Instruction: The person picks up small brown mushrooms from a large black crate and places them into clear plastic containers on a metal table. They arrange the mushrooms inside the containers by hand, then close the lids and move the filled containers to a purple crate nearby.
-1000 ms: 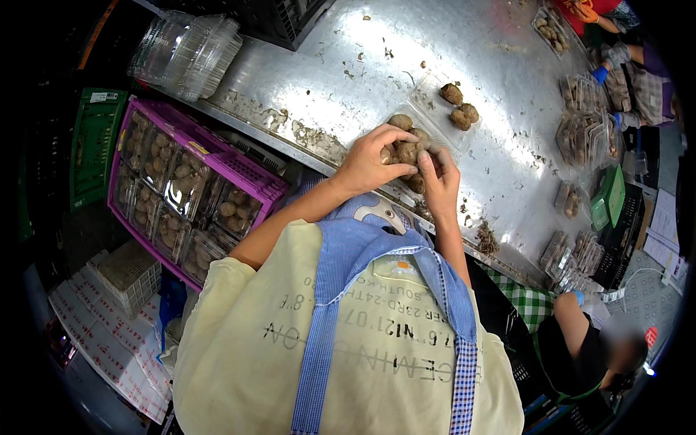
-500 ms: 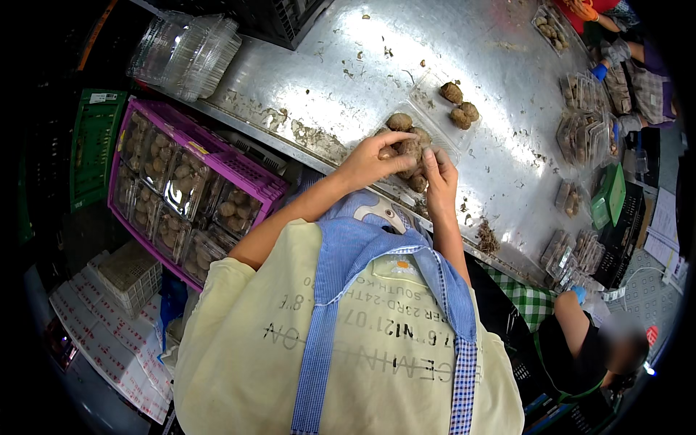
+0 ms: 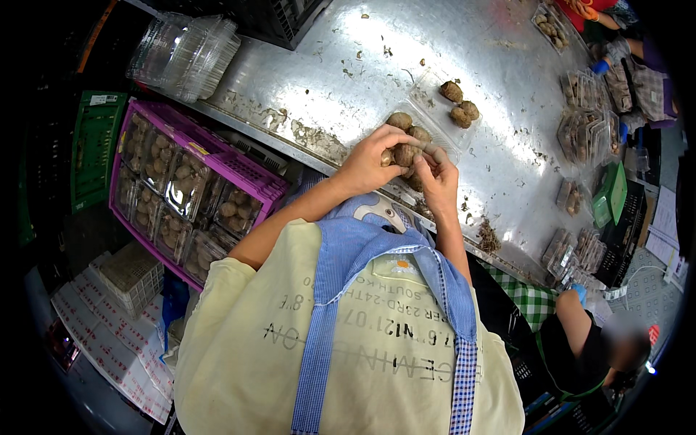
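Between my left hand (image 3: 368, 158) and my right hand (image 3: 438, 177) is a brown, roundish taro corm (image 3: 406, 154). Fingers and thumbs of both hands close on it from either side. Under and beyond it, more taro corms (image 3: 399, 121) sit in a clear plastic box, mostly hidden by my hands. The box's clear lid (image 3: 429, 93) lies flat on the far side, with a few taro corms (image 3: 452, 91) on it.
Bits of soil litter the metal table (image 3: 326, 80). Stacked empty clear boxes (image 3: 185, 58) stand at the far left; a purple crate (image 3: 217, 148) of filled boxes sits beside me. More filled boxes (image 3: 580, 138) line the right side, near co-workers. A root clump (image 3: 489, 236) lies near the edge.
My right hand has shifted slightly inward and its fingers now meet those of my left hand around the taro corm. The corm appears turned and more exposed.
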Available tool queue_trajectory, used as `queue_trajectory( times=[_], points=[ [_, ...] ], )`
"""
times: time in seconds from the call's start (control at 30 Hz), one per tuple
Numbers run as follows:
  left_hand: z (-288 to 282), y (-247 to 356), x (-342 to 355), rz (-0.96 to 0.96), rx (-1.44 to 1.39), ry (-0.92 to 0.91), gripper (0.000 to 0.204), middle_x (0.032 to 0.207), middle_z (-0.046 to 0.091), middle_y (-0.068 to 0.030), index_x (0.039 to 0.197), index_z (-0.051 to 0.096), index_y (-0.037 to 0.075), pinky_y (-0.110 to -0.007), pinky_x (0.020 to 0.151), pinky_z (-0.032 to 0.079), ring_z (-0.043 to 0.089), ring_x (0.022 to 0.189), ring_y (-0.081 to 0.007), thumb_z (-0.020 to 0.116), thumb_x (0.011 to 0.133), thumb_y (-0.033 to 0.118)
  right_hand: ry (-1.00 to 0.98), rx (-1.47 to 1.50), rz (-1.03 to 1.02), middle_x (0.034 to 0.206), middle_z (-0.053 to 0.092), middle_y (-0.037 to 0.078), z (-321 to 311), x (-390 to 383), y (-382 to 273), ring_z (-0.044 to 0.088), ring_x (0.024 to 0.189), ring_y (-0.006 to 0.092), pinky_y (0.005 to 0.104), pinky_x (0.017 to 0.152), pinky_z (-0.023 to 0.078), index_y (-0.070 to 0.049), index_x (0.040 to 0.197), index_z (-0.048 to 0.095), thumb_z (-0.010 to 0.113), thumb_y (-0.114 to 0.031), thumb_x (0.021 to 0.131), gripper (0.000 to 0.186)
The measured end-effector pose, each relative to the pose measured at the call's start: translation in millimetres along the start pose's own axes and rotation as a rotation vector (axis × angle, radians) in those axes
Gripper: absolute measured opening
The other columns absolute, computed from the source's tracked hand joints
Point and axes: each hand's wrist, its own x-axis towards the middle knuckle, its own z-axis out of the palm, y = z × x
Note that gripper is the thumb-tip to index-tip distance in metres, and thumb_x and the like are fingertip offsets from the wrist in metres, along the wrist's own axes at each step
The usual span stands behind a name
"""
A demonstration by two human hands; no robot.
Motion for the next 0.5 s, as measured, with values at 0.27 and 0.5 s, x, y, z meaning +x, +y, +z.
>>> queue_trajectory(
  times=[0.27, 0.5],
  points=[
    [5.2, -31.1, 39.3, -0.217, -0.106, 0.08, 0.047, 0.107, 0.057, -0.0122, 0.114, 0.054, 0.003, -0.03, 0.076, 0.049, 0.059, 0.088, -0.0193, 0.072, 0.074, 0.019, 0.16, -0.225, 0.027, 0.092, 0.064, 0.011, -28.9, 1.9, 18.8, 0.059, 0.076, 0.0121, 0.0256, 0.067, 0.048, 0.004, 0.11, 0.057, 0.057, -0.014, 0.089, 0.028],
    [31.3, -13.2, 116.6, -0.084, 0.419, -0.123, 0.041, 0.111, 0.052, -0.0169, 0.115, 0.052, 0.005, -0.04, 0.093, 0.04, 0.048, 0.105, -0.0319, 0.063, 0.077, 0.014, 0.181, -0.535, -0.093, 0.083, 0.062, 0.013, -27.9, -6.0, 31.8, 0.06, 0.068, 0.0209, 0.0308, 0.062, 0.047, -0.002, 0.1, 0.062, 0.062, -0.011, 0.081, 0.021]
  ],
)
